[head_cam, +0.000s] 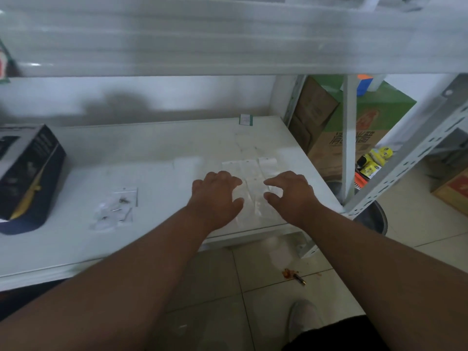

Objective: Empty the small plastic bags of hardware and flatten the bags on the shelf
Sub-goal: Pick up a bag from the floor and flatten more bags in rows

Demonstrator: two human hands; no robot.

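Several clear, empty plastic bags point(252, 184) lie flat and overlapping on the white shelf point(157, 153) near its right front corner. My left hand point(215, 197) and my right hand point(290, 196) hover palm down over them, one on each side, fingers curled and apart, holding nothing. Whether the fingertips touch the bags is unclear. Further left on the shelf lies a small heap of clear bags with dark hardware point(115, 207) among them.
A dark box with a yellow tool picture point(27, 173) stands at the shelf's left end. A small green-edged label point(246, 119) lies at the back. Cardboard boxes point(354, 127), a dark bucket point(372, 219) and the grey rack upright point(415, 153) are to the right. Tiled floor lies below.
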